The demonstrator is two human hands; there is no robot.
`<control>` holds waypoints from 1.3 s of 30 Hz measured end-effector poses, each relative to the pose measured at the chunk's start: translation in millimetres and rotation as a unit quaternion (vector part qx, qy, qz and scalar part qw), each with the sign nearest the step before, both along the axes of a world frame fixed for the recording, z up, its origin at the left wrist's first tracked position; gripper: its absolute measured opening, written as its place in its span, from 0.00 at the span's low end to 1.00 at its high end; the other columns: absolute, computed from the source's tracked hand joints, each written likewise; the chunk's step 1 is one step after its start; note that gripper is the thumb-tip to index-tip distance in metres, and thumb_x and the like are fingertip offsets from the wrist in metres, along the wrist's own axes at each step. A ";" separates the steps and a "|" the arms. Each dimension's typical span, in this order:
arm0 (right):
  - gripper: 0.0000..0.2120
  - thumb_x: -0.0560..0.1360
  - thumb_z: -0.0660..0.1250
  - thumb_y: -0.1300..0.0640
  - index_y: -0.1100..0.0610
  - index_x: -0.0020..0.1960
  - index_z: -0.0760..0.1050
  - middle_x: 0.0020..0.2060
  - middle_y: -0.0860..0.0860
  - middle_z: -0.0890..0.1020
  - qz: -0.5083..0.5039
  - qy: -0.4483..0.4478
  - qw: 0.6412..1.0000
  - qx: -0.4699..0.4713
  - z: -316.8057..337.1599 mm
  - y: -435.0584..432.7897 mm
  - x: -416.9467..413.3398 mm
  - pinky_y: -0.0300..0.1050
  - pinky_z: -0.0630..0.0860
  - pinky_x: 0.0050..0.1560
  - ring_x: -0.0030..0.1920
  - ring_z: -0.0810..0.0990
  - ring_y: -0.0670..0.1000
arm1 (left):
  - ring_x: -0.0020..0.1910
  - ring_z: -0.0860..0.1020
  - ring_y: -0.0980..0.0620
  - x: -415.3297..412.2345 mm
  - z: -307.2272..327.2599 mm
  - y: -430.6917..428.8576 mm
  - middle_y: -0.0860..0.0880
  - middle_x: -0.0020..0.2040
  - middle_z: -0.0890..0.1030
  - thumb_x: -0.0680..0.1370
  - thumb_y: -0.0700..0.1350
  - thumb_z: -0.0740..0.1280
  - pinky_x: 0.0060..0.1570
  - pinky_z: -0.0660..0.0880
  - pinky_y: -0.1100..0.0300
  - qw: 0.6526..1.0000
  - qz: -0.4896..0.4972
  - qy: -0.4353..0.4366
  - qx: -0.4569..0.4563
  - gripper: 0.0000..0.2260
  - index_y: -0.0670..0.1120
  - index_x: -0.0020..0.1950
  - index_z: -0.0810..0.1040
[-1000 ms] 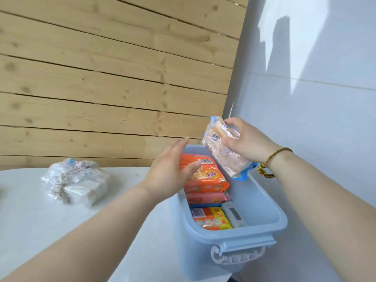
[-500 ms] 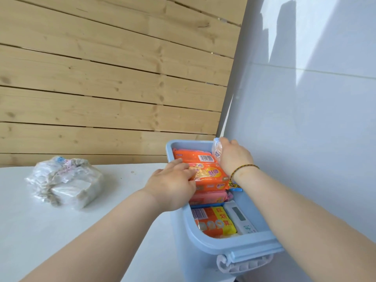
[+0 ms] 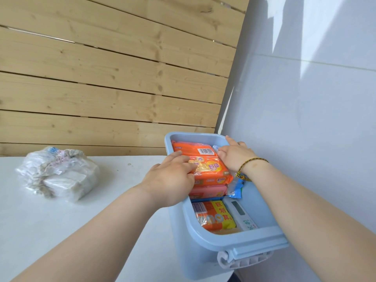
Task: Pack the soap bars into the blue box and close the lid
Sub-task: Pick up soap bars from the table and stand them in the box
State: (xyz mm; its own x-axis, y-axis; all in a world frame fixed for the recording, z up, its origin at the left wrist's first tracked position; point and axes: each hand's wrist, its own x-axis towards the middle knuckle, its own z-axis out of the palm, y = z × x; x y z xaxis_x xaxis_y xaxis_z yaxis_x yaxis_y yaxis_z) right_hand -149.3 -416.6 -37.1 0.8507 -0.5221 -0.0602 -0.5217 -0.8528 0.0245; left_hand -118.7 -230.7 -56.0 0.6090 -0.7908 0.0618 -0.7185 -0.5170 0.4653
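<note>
On the far left of the bench, a clear-wrapped bundle of soap bars lies well apart from the blue box and is not yet packed.

The left hand has moved from the open air above the box down into it. Its fingers are now spread flat on the orange soap packs and grip nothing; the hand presses the stack toward the left wall.

The right hand held a clear-wrapped soap pack above the box a second ago. That pack now stands on edge inside the box, wedged between the orange stack and the right wall. The right fingers curl over its far top end; whether they clamp it or only press on it cannot be told.

Further packs lie in the near part of the box: an orange-and-yellow pack and a white bar.

Judgement: one more pack is seated. The bundle on the bench remains to be loaded. No lid is in view, so closing is not yet possible.
</note>
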 end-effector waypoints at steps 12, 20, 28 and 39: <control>0.24 0.75 0.52 0.73 0.61 0.69 0.66 0.70 0.59 0.67 -0.065 -0.172 0.956 0.230 9.1 -10.0 -13.2 0.44 0.62 0.69 0.70 0.65 0.57 | 0.74 0.47 0.54 1.1 -11.0 3.1 0.53 0.76 0.48 0.74 0.37 0.57 0.73 0.51 0.55 0.973 0.062 0.122 -0.187 0.28 0.50 0.72 0.52; 0.26 0.74 0.51 0.73 0.59 0.70 0.63 0.72 0.58 0.65 -0.035 -0.186 0.955 0.227 5.9 14.1 12.1 0.45 0.64 0.67 0.71 0.65 0.56 | 0.74 0.47 0.54 21.7 -11.0 29.5 0.51 0.76 0.51 0.74 0.34 0.56 0.74 0.49 0.56 0.970 0.076 0.116 -0.198 0.27 0.48 0.71 0.56; 0.23 0.77 0.57 0.59 0.57 0.71 0.61 0.72 0.56 0.63 0.002 -0.173 0.977 0.126 4.6 46.3 31.3 0.50 0.63 0.68 0.70 0.63 0.59 | 0.68 0.54 0.63 25.3 -24.3 72.6 0.54 0.72 0.59 0.77 0.45 0.59 0.69 0.51 0.65 0.946 0.095 0.109 -0.290 0.19 0.52 0.67 0.64; 0.33 0.71 0.66 0.48 0.53 0.72 0.57 0.71 0.54 0.63 0.265 -0.187 0.939 0.114 26.2 222.5 79.4 0.49 0.60 0.69 0.70 0.61 0.59 | 0.73 0.55 0.51 43.9 -116.4 232.5 0.51 0.73 0.59 0.77 0.54 0.55 0.71 0.49 0.56 0.932 0.360 -0.021 0.020 0.21 0.52 0.70 0.58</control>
State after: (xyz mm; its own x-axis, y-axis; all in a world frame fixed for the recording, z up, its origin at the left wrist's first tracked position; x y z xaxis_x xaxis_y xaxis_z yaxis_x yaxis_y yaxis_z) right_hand -69.8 -194.1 -10.9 0.9714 -0.0293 0.2355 0.0414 -0.9562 -0.2898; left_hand -74.8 1.8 -172.3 0.9808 -0.1790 0.0768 -0.1947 -0.8890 0.4145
